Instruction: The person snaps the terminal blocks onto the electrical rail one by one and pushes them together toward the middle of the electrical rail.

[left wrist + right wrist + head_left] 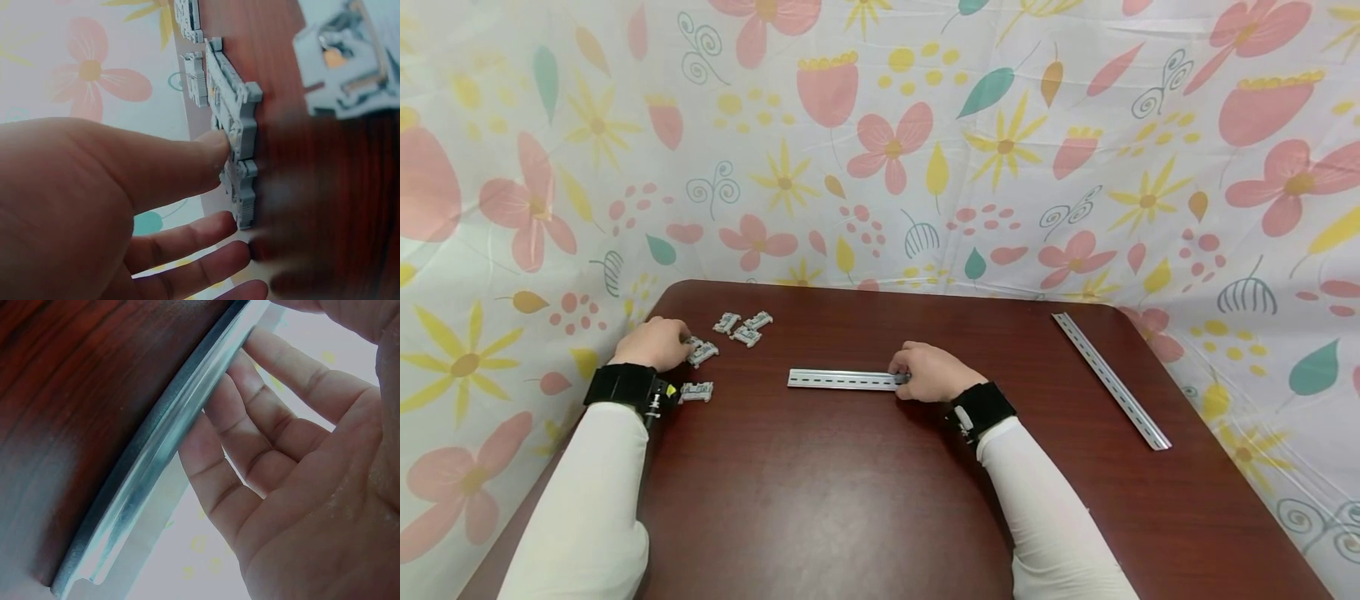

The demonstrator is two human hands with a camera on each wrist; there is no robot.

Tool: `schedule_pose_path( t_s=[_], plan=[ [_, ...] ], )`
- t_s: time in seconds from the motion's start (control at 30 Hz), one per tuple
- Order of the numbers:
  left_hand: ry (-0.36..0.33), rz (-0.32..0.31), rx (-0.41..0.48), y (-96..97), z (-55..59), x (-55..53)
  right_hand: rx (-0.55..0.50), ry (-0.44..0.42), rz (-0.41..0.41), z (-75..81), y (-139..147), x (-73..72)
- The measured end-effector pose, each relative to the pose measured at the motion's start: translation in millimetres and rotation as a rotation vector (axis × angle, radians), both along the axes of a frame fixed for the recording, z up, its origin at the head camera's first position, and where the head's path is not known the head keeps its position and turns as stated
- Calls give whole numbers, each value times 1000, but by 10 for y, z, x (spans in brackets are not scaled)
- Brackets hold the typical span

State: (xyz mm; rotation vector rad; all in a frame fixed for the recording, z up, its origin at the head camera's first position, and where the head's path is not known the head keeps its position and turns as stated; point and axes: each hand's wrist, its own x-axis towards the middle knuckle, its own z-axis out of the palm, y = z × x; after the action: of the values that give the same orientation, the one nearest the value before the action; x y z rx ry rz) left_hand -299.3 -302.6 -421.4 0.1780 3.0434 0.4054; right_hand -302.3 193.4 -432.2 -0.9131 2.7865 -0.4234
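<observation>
At the table's left side my left hand [651, 343] reaches over grey terminal blocks [703, 354]. In the left wrist view its thumb touches the side of one terminal block [242, 115], while the other fingers extend apart near the lower block. My right hand [936, 372] grips the right end of a slotted metal DIN rail [842, 380], which lies crosswise in mid-table. From the right wrist, the fingertips [215, 403] press along the rail's edge [147, 465]. The hand hides the rail's right end in the head view.
One more terminal block [697, 392] lies close to the left wrist, and a small cluster of them [746, 336] sits farther back. A second DIN rail [1111, 382] lies slanted on the right side of the brown table [820, 500]. A flowered curtain [895, 208] surrounds the table.
</observation>
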Motion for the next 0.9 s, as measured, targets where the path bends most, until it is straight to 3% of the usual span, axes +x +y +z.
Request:
schedule_pose_path(
  t_s=[0.33, 0.6, 0.9],
  plan=[
    [30, 34, 2, -37, -76, -33, 4, -6, -4, 27, -9, 16],
    [46, 26, 1, -55, -83, -44, 6, 1, -2, 12, -11, 12],
    [29, 32, 21, -44, -91, -83, 10, -4, -3, 7, -10, 2]
  ],
)
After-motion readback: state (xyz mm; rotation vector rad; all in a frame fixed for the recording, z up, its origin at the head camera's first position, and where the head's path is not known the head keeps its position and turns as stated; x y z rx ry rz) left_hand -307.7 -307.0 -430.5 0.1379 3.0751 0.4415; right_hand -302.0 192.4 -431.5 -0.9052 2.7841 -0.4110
